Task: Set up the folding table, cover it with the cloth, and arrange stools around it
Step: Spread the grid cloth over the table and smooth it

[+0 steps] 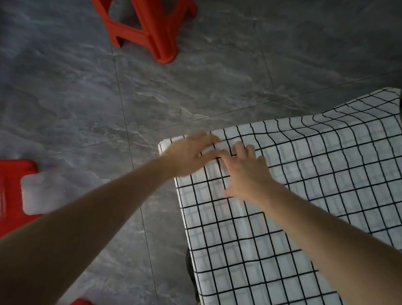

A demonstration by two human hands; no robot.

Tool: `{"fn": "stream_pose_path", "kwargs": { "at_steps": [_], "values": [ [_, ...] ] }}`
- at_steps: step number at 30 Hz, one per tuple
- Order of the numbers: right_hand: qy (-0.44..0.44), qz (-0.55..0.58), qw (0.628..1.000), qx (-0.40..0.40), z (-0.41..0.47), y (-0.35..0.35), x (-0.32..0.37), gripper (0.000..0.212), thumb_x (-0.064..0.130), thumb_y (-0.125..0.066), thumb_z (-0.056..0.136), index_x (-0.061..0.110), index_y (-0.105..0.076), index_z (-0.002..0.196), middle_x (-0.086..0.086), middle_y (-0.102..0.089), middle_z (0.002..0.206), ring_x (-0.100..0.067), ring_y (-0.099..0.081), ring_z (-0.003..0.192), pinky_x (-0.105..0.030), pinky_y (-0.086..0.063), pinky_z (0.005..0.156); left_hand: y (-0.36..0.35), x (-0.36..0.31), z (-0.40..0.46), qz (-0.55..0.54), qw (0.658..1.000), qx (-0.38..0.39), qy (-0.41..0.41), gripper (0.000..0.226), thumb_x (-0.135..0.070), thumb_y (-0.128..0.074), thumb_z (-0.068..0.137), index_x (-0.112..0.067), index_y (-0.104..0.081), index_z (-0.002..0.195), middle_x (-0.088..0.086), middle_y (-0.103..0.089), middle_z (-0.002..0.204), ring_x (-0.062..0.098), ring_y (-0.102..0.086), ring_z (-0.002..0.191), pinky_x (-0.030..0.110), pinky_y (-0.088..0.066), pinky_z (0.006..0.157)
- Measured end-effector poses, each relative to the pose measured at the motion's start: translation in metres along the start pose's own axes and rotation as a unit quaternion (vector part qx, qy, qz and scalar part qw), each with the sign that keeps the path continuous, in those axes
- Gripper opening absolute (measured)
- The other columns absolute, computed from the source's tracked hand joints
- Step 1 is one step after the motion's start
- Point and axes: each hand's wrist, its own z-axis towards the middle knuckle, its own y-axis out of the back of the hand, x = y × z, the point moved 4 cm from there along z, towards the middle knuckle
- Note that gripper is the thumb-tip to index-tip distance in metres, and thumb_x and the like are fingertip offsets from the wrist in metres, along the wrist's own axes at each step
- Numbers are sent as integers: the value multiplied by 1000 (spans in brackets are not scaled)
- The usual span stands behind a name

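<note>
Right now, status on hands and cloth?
Left hand, right hand flat on white black-grid cloth. Far corner still rumpled. Red plastic stools stand apart.

Legible text, labels, brands, numbers, signs: none; checked tablecloth (312,193) bears only a black grid; red plastic stools (148,23) carry no readable marking.

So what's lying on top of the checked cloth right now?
Both hands: the left hand and right hand rest flat on the checked cloth near its far corner. Whatever lies underneath is hidden.
</note>
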Motion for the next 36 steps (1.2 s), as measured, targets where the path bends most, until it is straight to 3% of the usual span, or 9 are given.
{"fn": "stream_pose_path", "kwargs": {
  "at_steps": [3,10,13,16,19,21,24,29,36],
  "values": [
    [-6,-7,999,45,12,7,-15,80,32,-75,73,27,-33,140,-5,-30,133,-27,-32,122,-44,-40,95,-36,15,-11,-88,975,147,144,56,-66,-42,91,-36,-47,138,-2,-55,137,21,-50,127,28,-35,97],
    [-98,-99,990,35,13,18,-80,53,27,-57,84,21,-42,135,-9,-43,134,-31,-34,125,-45,-39,94,-33,49,-15,-29,958,233,167,94,-95,-47,58,-46,-43,138,-8,-50,144,19,-43,134,48,-33,112],
    [-180,-92,979,39,3,23,-131,60,37,-62,82,21,-40,135,-10,-42,139,-34,-31,130,-50,-38,97,-31,65,-31,-51,964,200,166,82,-90,-41,68,-45,-49,135,-8,-56,139,18,-49,130,43,-35,112],
    [-235,-85,968,37,-4,28,-168,66,34,-66,81,21,-36,139,-11,-36,143,-34,-28,132,-52,-37,98,-29,75,-42,-84,968,150,184,61,-64,-41,92,-31,-47,143,-5,-44,149,15,-36,139,30,-22,116],
    [-270,-70,960,-9,-13,32,-185,69,31,-69,79,18,-35,138,-15,-29,142,-35,-29,129,-52,-40,96,-25,87,-56,-113,964,120,209,93,-86,-23,79,-26,-40,148,-4,-33,156,12,-25,145,30,-13,119],
    [-245,-82,965,-56,-19,33,-187,71,31,-69,80,17,-33,140,-15,-24,144,-36,-29,128,-52,-39,95,-20,93,-60,-121,970,65,203,109,-95,-11,67,-28,-41,147,-4,-31,157,13,-25,145,36,-14,121],
    [-179,-100,973,-103,-24,37,-183,74,26,-74,76,16,-36,140,-15,-28,142,-37,-31,127,-54,-38,96,-4,77,-60,-39,993,-3,111,86,-79,-10,85,-25,-43,145,-2,-34,155,18,-32,141,45,-25,117],
    [-118,-109,983,-88,-22,40,-174,78,16,-75,73,16,-36,140,-11,-33,143,-35,-34,128,-54,-37,99,-11,-9,-35,92,995,-16,-35,57,-49,-25,96,-20,-42,143,2,-37,152,24,-40,135,46,-34,109],
    [-73,-103,990,-56,-4,24,-158,64,8,-64,80,16,-38,137,-6,-45,138,-28,-41,129,-49,-35,104,-72,-125,60,83,995,-50,-30,51,-43,-40,99,-17,-39,143,3,-41,147,26,-42,130,44,-37,104]
  ]
}}
